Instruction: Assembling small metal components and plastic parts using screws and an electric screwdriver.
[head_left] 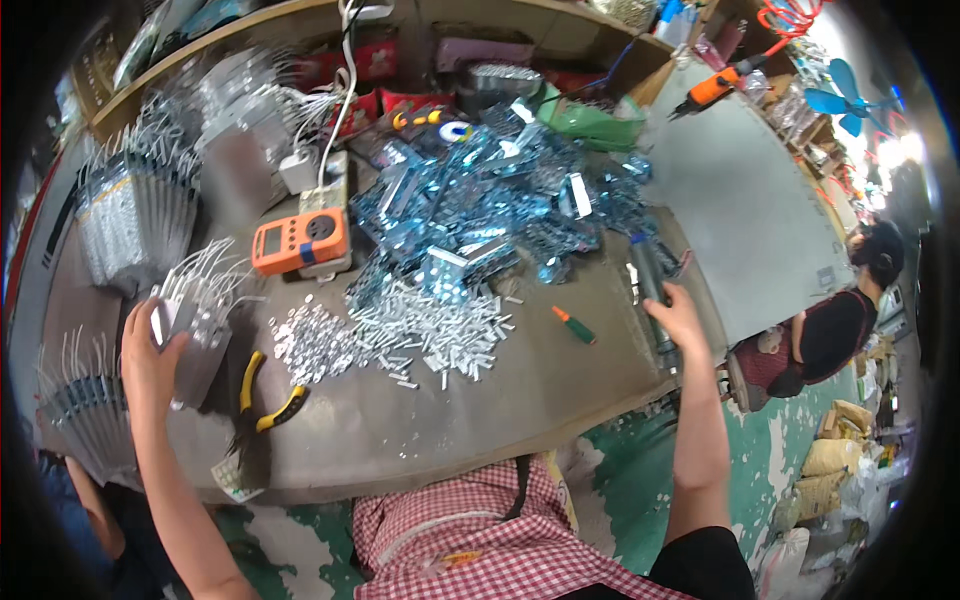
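The far left and right of the view sink into black, the bundles of silver plates with white leads lie partly behind the left hand, and whatever sits under the blue-wrapped pieces is hidden; the dark rod-like tool by the right hand is too indistinct to identify. The left forearm rises from the lower edge, its hand upright at the left of the desk, the grip pinching an edge of those plates between thumb and fingers. The right arm reaches up from a black sleeve, bent fingers at the rod-like tool; whether that grip closes around it, I cannot tell. Counted, there is one pair of yellow-handled pliers, one small green-and-orange screwdriver, one orange meter, one orange-and-black tool at upper right and one seated person beyond the desk; the short white tubes and small silvery bits lie too thickly heaped to count
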